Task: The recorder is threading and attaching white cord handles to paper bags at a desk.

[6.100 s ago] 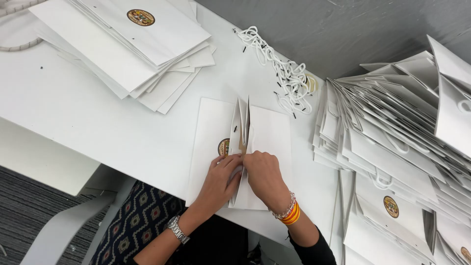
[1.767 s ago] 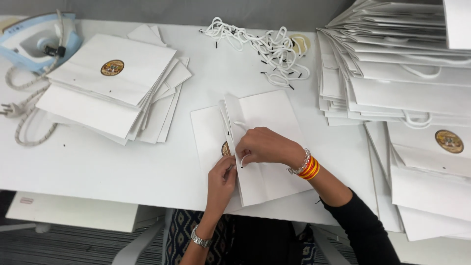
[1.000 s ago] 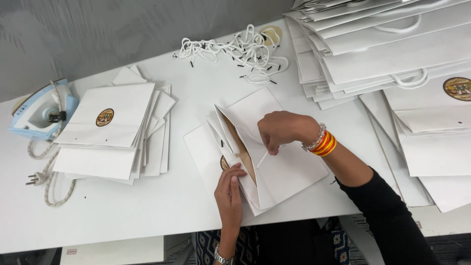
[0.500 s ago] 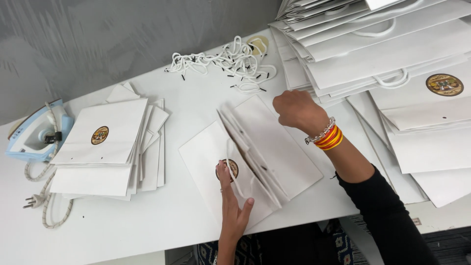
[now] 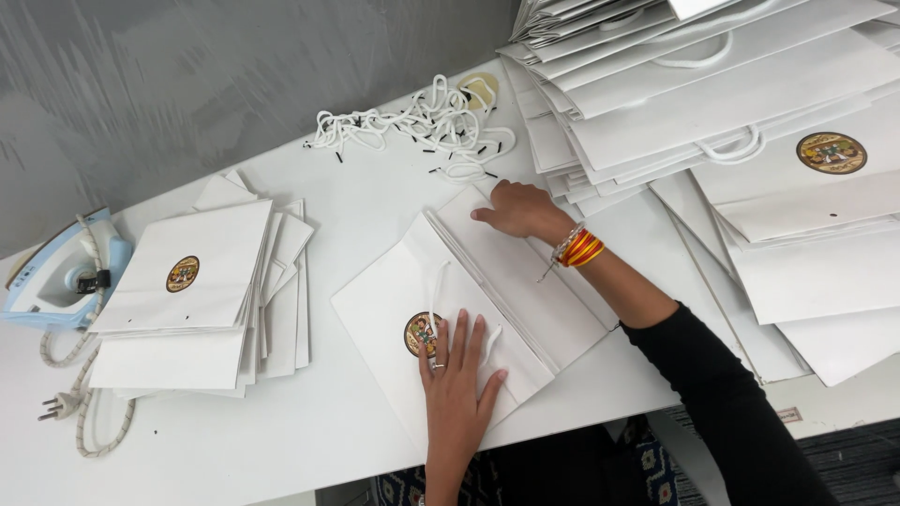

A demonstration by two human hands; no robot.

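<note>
White paper bag (image 5: 487, 309) with a round brown-and-gold sticker (image 5: 422, 334). White cords (image 5: 422, 126) with black tips at 12 o'clock. Red, orange and yellow bangles (image 5: 581, 249) by a black sleeve (image 5: 731, 403). Light blue and white iron (image 5: 56, 276) at 9 o'clock. White tabletop (image 5: 281, 440), grey wall (image 5: 187, 84).

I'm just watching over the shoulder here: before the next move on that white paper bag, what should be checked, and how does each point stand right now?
1. White paper bag lies flat on the white table: ok.
2. Left hand presses flat on the bag beside its round sticker: ok.
3. Right hand rests at the bag's far edge, holding nothing that shows: ok.
4. White cord handle is threaded on the near side of the bag: ok; far side, cannot tell.
5. Loose cords lie just beyond the right hand: ok.
6. Iron stands well left, apart from both hands: ok.
</note>
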